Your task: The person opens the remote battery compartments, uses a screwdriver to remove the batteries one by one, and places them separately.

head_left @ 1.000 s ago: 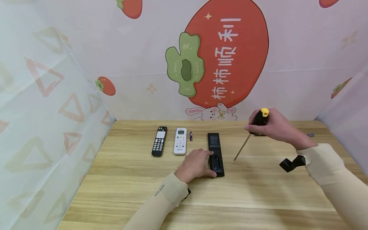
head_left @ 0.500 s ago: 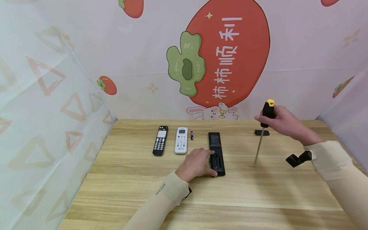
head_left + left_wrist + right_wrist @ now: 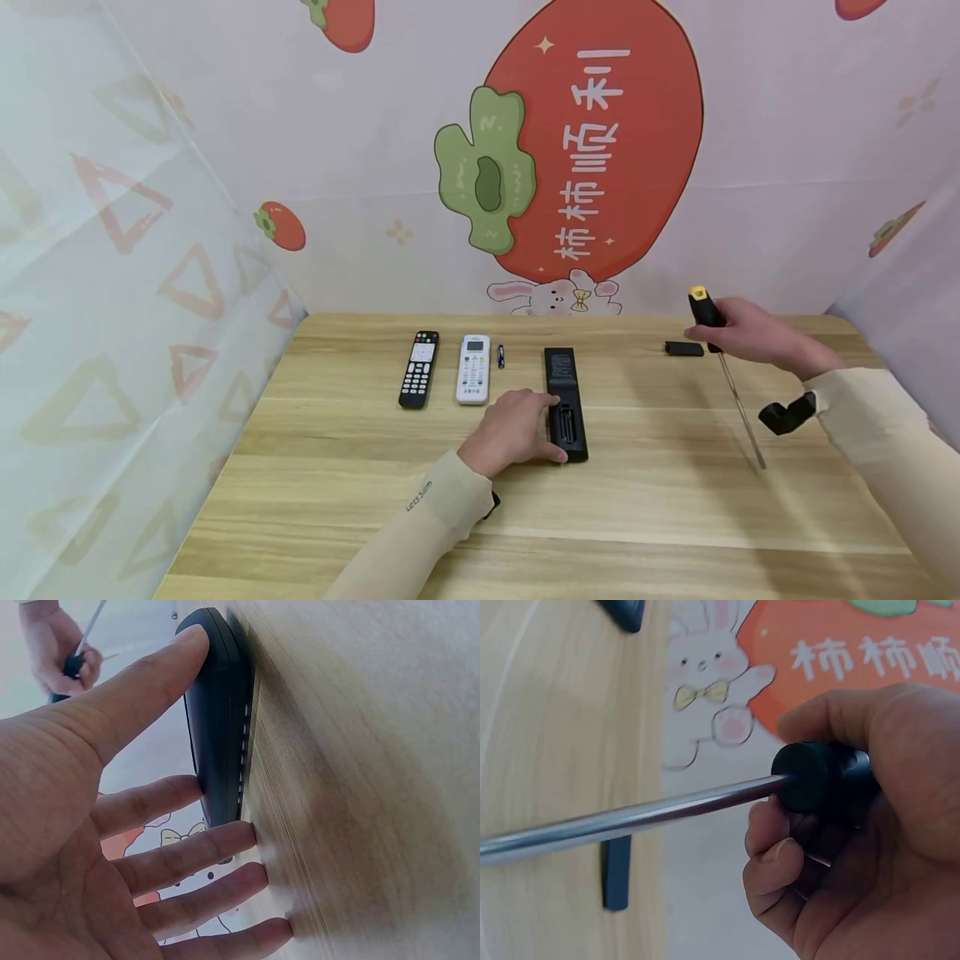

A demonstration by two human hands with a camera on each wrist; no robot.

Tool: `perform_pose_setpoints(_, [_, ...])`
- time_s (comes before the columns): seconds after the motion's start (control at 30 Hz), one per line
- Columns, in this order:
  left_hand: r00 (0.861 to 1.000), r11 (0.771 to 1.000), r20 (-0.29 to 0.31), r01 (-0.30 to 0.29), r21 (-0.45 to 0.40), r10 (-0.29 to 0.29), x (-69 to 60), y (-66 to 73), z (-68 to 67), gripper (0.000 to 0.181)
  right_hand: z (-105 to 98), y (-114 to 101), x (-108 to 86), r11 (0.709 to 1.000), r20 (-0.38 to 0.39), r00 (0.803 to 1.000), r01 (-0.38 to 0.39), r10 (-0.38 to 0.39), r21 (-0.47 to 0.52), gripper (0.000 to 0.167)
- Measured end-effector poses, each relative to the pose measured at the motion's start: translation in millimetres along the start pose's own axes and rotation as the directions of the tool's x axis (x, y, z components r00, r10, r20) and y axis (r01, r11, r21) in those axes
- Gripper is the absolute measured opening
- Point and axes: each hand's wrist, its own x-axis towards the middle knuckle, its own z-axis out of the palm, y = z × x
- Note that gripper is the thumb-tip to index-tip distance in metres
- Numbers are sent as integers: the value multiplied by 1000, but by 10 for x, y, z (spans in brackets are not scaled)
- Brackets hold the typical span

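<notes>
A black remote control (image 3: 561,375) lies back up on the table, its battery compartment uncovered and slots showing. My left hand (image 3: 513,429) rests beside it, with the thumb on its near end and the index finger at its left edge. In the left wrist view, the fingers (image 3: 199,859) of that hand are straight and spread, some tips on the wood. My right hand (image 3: 753,331) grips the black and yellow handle of a screwdriver (image 3: 738,400) above the table at the right. The screwdriver's shaft slants down toward the near right.
Left of the black remote lie a small battery (image 3: 501,357), a white remote (image 3: 473,371) and a black remote with white keys (image 3: 419,370). A small black battery cover (image 3: 684,348) lies near the right hand. Patterned cloth walls (image 3: 375,250) bound the wooden table (image 3: 337,508).
My right hand has moved right, away from the black remote, and the screwdriver tip has swung to the right. The left hand has stayed on the remote. The battery cover has come into view.
</notes>
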Motion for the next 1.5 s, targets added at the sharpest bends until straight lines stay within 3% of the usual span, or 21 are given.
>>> perform_pose_setpoints(0.6, [1000,1000,-7,-8,8,8,0,-1,4,78,-13,537,73,996,94,993,-66,72,-65,27])
perform_pose_setpoints(0.87, [1000,1000,-7,-4,1,4,1,0,6,78,-13,713,94,989,93,994,-45,59,-144,26])
perform_pose_setpoints(1.5, [1000,1000,-5,-7,2,7,-6,3,2,78,16,941,150,984,60,996,-53,64,-169,32])
